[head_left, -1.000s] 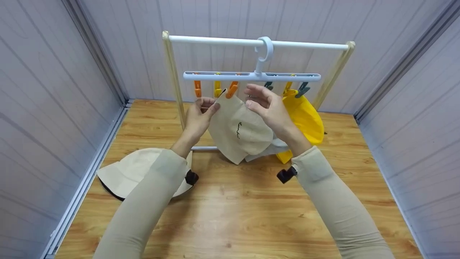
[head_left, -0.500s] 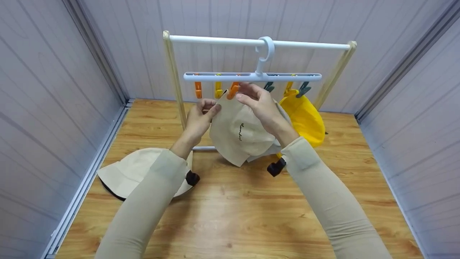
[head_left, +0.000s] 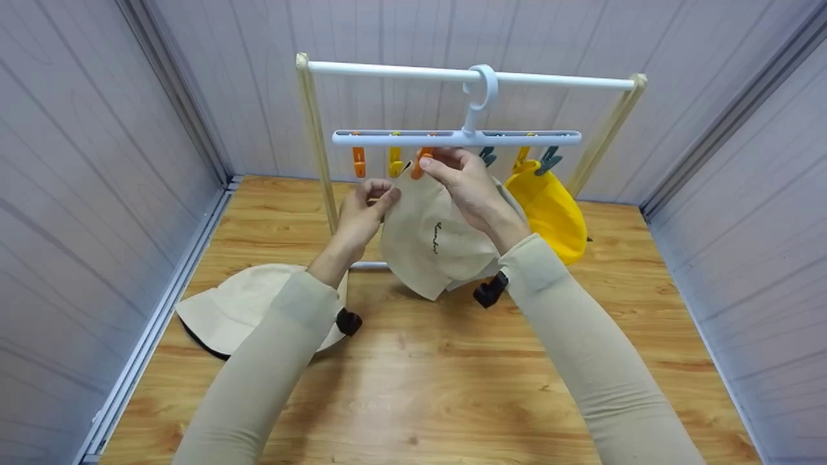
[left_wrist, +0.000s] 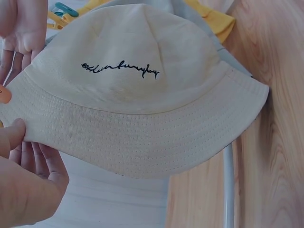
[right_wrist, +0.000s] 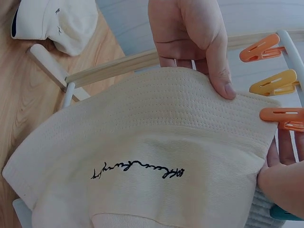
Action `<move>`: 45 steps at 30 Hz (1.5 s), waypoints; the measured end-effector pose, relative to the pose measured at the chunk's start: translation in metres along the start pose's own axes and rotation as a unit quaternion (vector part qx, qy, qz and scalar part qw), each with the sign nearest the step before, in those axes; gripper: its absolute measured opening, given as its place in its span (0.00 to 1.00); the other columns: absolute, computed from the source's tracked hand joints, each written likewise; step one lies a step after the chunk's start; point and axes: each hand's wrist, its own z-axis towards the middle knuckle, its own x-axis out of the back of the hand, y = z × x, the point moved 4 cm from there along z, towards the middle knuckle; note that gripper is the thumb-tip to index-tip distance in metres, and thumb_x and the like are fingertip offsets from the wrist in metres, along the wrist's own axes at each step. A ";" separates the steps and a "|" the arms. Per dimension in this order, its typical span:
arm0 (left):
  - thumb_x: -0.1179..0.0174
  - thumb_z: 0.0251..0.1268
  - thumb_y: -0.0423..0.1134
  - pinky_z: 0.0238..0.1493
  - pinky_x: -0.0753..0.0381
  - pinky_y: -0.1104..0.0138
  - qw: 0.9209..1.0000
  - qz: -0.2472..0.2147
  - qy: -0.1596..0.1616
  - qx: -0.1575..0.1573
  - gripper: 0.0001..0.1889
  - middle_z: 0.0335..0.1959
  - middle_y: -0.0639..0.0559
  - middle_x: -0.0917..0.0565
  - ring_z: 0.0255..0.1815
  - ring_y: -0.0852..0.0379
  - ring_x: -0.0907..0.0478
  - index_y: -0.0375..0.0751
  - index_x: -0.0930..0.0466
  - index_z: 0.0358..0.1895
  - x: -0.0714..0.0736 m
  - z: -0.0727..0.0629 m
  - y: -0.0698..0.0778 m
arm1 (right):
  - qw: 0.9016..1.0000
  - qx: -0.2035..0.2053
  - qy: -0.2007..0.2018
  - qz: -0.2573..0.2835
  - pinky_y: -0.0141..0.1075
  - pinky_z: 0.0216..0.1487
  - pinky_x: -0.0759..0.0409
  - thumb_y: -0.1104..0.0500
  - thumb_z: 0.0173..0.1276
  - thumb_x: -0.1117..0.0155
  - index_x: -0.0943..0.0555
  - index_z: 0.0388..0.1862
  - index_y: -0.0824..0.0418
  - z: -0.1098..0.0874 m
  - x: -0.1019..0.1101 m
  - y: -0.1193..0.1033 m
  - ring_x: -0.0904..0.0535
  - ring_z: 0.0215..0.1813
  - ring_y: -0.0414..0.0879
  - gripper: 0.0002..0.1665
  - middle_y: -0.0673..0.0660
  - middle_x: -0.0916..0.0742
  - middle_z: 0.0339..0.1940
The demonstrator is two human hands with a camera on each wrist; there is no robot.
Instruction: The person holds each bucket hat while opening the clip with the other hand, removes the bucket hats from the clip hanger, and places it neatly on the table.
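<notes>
My left grip [right_wrist: 190, 40] is at the top, its thumb pressed on the stitched brim of a cream hat [right_wrist: 137, 140], the other fingers behind the edge. Dark script [right_wrist: 137, 168] runs upside down across the crown. An orange clip [right_wrist: 285, 115] laps over the brim's corner; just below it is my right grip [right_wrist: 285, 178], partly cropped by the frame. Above, a yellow clip [right_wrist: 273, 83] and a second orange clip [right_wrist: 259, 49] line a pale bar [right_wrist: 291, 54]. A wooden rail [right_wrist: 111, 68] passes behind the brim. At upper left I see another pale hat [right_wrist: 73, 26].
</notes>
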 end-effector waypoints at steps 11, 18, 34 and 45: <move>0.37 0.80 0.39 0.45 0.16 0.68 1.000 -0.009 0.000 0.005 0.12 0.47 0.48 0.19 0.45 0.56 0.21 0.35 0.19 0.56 -0.002 -0.001 0.000 | 0.999 0.004 0.018 -0.033 0.39 0.70 0.23 0.60 0.74 0.28 0.20 0.59 0.63 0.007 0.000 0.001 0.19 0.58 0.53 0.18 0.59 0.15 0.54; 0.38 0.80 0.39 0.45 0.17 0.68 1.000 -0.014 0.005 0.016 0.12 0.49 0.47 0.20 0.47 0.55 0.21 0.35 0.20 0.56 -0.003 -0.004 0.000 | 0.998 0.001 0.024 -0.056 0.39 0.70 0.23 0.58 0.74 0.27 0.19 0.61 0.62 0.008 0.001 0.000 0.20 0.61 0.52 0.20 0.59 0.15 0.57; 0.37 0.80 0.39 0.42 0.20 0.70 0.999 -0.023 0.014 0.021 0.11 0.48 0.47 0.19 0.46 0.56 0.22 0.36 0.19 0.55 -0.007 -0.009 -0.004 | 0.994 0.006 0.079 -0.073 0.34 0.51 0.18 0.62 0.71 0.24 0.14 0.49 0.64 0.013 -0.002 -0.001 0.15 0.45 0.46 0.11 0.54 0.10 0.42; 0.38 0.80 0.40 0.42 0.20 0.69 1.000 -0.006 0.014 0.017 0.11 0.48 0.48 0.20 0.45 0.56 0.22 0.36 0.19 0.55 -0.005 -0.011 -0.005 | 0.992 0.018 0.086 -0.090 0.39 0.61 0.14 0.60 0.71 0.24 0.14 0.49 0.62 0.013 -0.004 -0.001 0.14 0.49 0.49 0.11 0.58 0.10 0.44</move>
